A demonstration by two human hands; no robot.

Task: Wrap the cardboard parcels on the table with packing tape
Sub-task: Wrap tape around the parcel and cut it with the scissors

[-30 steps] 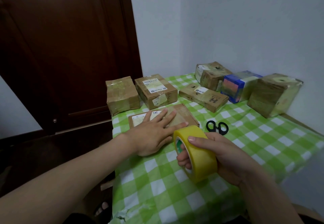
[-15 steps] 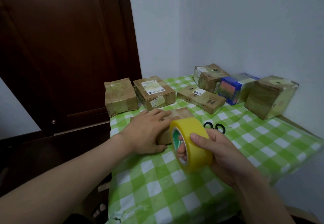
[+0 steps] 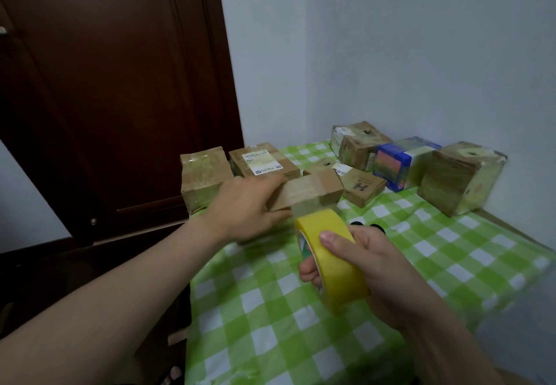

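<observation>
**Yellow tape meets a lifted parcel**

The left hand grips a flat parcel by its near end, raised off the counter. Just below the parcel, the right hand holds the tape roll, fingers through its core. A strip seems to run from the roll up to the parcel. Scissors lie beneath it. Behind the parcel stand other boxes, several glossy with tape. This wrap looks barely begun, and winding and cutting are still to do.

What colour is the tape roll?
Yellow; the tape roll shows best in the head view, gripped by the right hand.
</observation>
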